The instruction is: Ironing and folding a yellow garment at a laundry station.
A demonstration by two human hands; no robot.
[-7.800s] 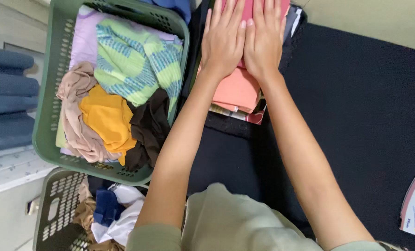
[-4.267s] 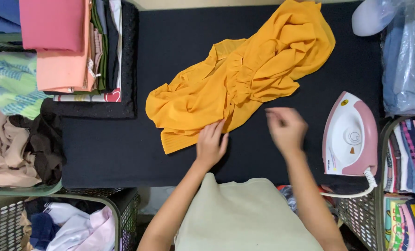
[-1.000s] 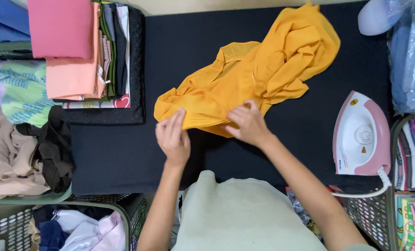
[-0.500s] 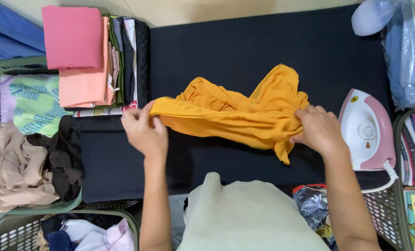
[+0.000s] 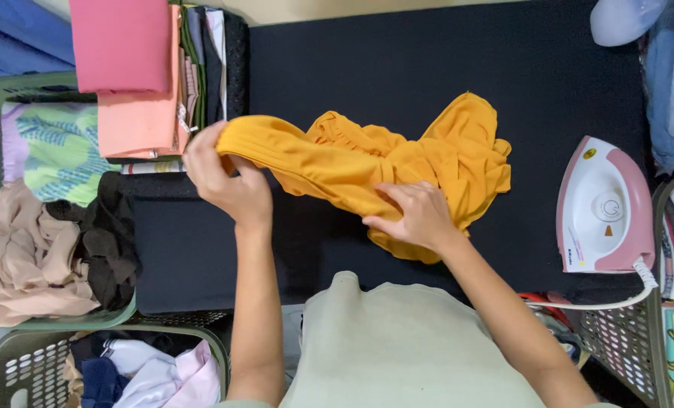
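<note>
- At the bottom of the frame, two green baskets (image 5: 20,355) at lower left hold mixed clothes.
- The right hand (image 5: 416,215), just below frame centre, has its fingers curled and pinching a fold of the yellow garment (image 5: 382,162).
- The left hand (image 5: 227,177), left of centre, has its fingers closed around the garment's bunched left end, lifting it.
- The garment lies crumpled mid-frame on the black worktop (image 5: 427,60).
- A pink and white iron (image 5: 605,208) rests at right.
- A folded stack (image 5: 137,75) sits at upper left.
</note>
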